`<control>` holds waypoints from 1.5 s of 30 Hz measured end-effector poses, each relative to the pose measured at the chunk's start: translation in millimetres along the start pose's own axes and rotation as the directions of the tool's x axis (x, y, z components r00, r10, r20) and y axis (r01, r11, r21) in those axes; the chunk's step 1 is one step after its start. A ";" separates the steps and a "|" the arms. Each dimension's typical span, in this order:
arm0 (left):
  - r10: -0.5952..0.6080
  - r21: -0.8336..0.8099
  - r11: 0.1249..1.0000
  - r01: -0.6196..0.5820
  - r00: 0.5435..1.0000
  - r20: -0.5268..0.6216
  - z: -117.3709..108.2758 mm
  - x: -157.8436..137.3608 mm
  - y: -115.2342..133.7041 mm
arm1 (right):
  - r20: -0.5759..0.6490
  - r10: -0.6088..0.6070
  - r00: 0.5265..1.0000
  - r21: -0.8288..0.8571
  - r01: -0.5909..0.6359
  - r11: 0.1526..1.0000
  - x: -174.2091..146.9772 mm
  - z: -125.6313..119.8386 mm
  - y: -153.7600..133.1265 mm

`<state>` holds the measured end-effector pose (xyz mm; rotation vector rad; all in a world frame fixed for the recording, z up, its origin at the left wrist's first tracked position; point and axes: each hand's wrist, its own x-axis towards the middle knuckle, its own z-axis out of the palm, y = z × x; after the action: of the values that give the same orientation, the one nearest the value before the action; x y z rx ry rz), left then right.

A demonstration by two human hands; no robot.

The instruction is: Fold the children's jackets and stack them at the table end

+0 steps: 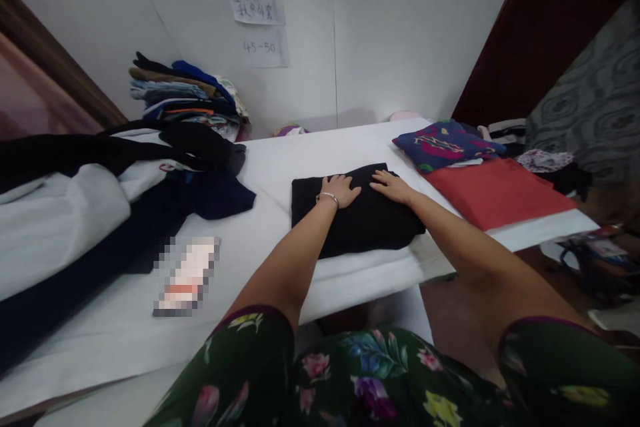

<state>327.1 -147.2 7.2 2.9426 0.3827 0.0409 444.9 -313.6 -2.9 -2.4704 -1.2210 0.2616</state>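
Observation:
A black garment (pixel 367 230), folded into a rough rectangle, lies in front of me on the white-covered table (pixel 280 160). My left hand (pixel 339 191), with a bracelet at the wrist, rests flat on its upper left part, fingers spread. On its upper right part lies my right hand (pixel 391 187), palm down with the fingers stretched out. Neither hand grips the cloth. To the right of the garment is a folded red cloth (pixel 500 193), with a blue and purple patterned garment (pixel 445 145) just behind it.
Loose black, white and navy clothes (pixel 95 213) cover the table's left side. A stack of folded clothes (pixel 185 93) stands against the wall at the back left. A blurred-out flat item (pixel 187 277) lies at the left front. Handwritten papers (pixel 255 0) hang on the wall.

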 end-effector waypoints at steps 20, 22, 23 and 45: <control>0.316 0.062 0.947 -0.314 0.949 -0.014 -31.0 -106.8 22.0 | -0.089 -0.403 0.911 -0.314 0.358 0.879 -139.6 12.1 5.8; 0.328 0.112 0.937 -0.331 0.944 0.044 -21.7 -121.4 19.1 | -0.103 -0.429 0.897 -0.332 0.375 0.865 -135.6 14.5 3.8; 0.330 0.134 0.933 -0.335 0.942 0.059 -17.7 -125.2 17.6 | -0.110 -0.439 0.892 -0.345 0.380 0.859 -133.6 16.0 3.2; 0.347 0.195 0.920 -0.341 0.938 0.006 1.6 -129.4 17.0 | -0.222 -0.417 0.882 -0.241 0.364 0.900 -152.3 16.2 -34.1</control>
<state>206.4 -196.7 8.0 3.1664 -0.1430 0.0966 322.4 -411.7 -3.6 -2.2400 -1.6450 -0.3071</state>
